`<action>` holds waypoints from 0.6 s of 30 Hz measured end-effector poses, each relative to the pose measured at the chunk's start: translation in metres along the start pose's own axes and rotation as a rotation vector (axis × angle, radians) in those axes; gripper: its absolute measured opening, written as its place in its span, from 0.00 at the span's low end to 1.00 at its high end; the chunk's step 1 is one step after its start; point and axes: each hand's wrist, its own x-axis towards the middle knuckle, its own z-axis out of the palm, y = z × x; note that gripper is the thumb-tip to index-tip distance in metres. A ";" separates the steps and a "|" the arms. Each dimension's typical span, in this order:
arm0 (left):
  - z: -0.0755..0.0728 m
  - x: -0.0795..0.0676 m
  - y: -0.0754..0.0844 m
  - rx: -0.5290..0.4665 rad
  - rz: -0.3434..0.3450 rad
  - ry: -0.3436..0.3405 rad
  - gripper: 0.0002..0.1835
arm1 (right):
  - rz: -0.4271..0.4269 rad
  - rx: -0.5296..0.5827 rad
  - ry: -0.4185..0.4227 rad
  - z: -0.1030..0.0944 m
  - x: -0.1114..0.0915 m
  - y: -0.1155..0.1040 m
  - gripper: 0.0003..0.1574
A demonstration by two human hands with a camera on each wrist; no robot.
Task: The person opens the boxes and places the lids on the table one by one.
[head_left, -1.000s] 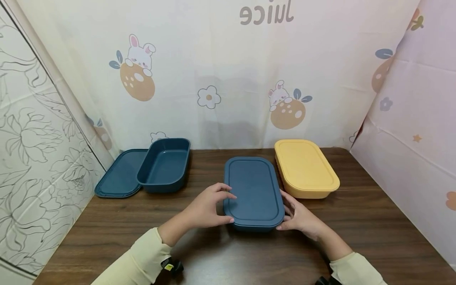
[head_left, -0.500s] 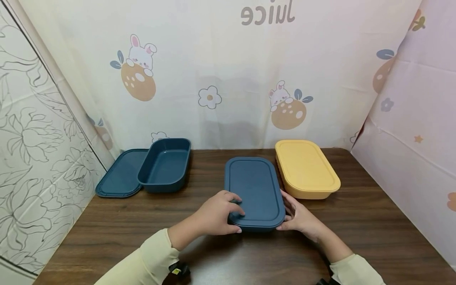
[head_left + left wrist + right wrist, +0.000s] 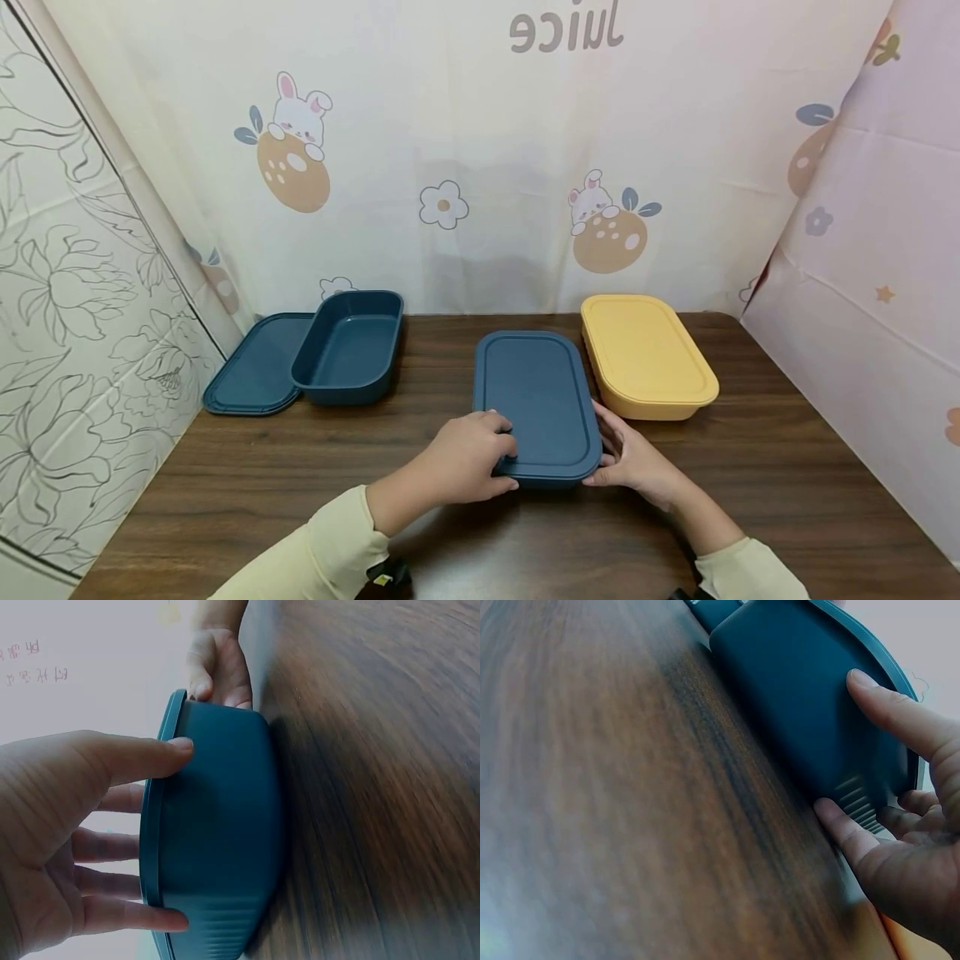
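A dark blue lidded food container sits on the table in the middle of the head view. My left hand grips its near left corner, the thumb on the front wall just under the lid's rim and the fingers bent over the lid. At the near right corner my right hand holds the container, thumb against the front wall and fingers along the right side, partly hidden in the head view. The lid lies on the container all along the visible edge.
Close by on the right stands a yellow lidded container. Toward the back left, an uncovered dark blue container stands partly over a loose blue lid. A printed curtain hangs behind the wooden table.
My left hand has slid right and toward me along the container to its near left corner, its fingers bending more. The right hand and the containers stay put.
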 end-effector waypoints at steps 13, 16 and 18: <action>0.001 -0.002 0.001 -0.011 0.031 0.023 0.12 | -0.006 -0.018 0.011 -0.001 0.000 0.002 0.74; 0.001 -0.002 0.000 -0.048 0.025 0.032 0.12 | -0.001 -0.020 0.015 -0.001 0.000 0.003 0.74; 0.002 -0.002 -0.001 -0.076 0.020 0.039 0.12 | 0.002 -0.020 0.018 -0.001 0.000 0.003 0.74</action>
